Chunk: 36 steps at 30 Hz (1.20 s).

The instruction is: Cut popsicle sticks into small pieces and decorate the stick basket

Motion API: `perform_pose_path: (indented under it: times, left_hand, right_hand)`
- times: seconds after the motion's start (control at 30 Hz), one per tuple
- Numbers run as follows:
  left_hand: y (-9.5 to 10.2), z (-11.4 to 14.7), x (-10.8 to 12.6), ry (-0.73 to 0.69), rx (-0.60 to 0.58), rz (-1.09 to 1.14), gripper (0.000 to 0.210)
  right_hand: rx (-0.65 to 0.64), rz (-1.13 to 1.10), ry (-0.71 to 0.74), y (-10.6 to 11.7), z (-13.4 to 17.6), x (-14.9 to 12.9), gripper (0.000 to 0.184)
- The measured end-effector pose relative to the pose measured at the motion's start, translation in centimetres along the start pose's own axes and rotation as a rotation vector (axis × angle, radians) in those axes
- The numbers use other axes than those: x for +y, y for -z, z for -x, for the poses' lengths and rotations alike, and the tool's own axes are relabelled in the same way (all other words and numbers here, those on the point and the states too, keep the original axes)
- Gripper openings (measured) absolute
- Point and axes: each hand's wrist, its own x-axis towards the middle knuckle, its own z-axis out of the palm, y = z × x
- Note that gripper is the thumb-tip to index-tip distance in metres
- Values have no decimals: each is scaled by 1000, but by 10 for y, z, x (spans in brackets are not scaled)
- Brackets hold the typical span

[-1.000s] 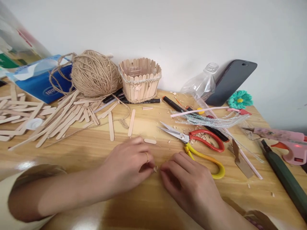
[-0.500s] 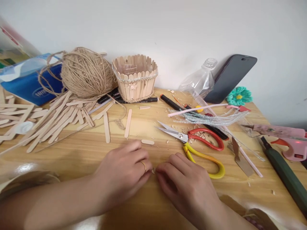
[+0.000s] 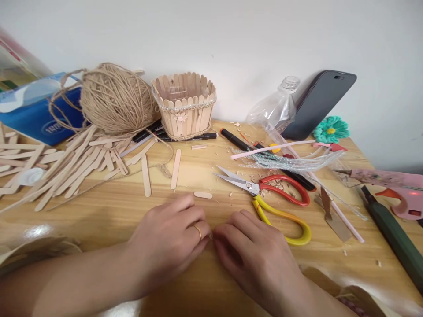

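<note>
My left hand (image 3: 173,235), a ring on one finger, is closed in a pinch low over the table. Close against its fingertips, my right hand (image 3: 253,248) is pinched too. A tiny pale bit shows between the two sets of fingertips, too small and covered to name. Just beyond the hands lies a short rounded piece of craft stick (image 3: 202,195). Two longer craft sticks, one upright to my view (image 3: 146,175) and one slightly slanted (image 3: 176,169), lie farther back. Right of them rest open-bladed scissors (image 3: 249,186) with red and yellow handles, beside my right hand.
A craft-stick basket (image 3: 188,119) stands by the wall, next to a twine ball (image 3: 115,101) and a heap of sticks (image 3: 79,169). To the right are a cut plastic bottle (image 3: 276,105), a leaning phone (image 3: 320,103), markers, and a pink glue gun (image 3: 393,180).
My fingertips have drawn slightly closer together, covering more of the tiny pale bit. The view has shifted a little; the things on the table lie as before.
</note>
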Motion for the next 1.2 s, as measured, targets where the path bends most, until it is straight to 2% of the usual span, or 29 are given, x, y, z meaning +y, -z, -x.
perform_pose_path:
  times: [0.27,1.07,1.2]
  left_hand:
    - [2,-1,0,35,-53,41,22]
    - [0,0,-3,22,-42,84,22]
    - [3,0,-4,1,-45,91,22]
  right_hand:
    - [3,-32,-5,2,1,-2,15]
    - [37,-13,12,-2,3,-1,19]
    - [77,-11,34,0,2,0,19]
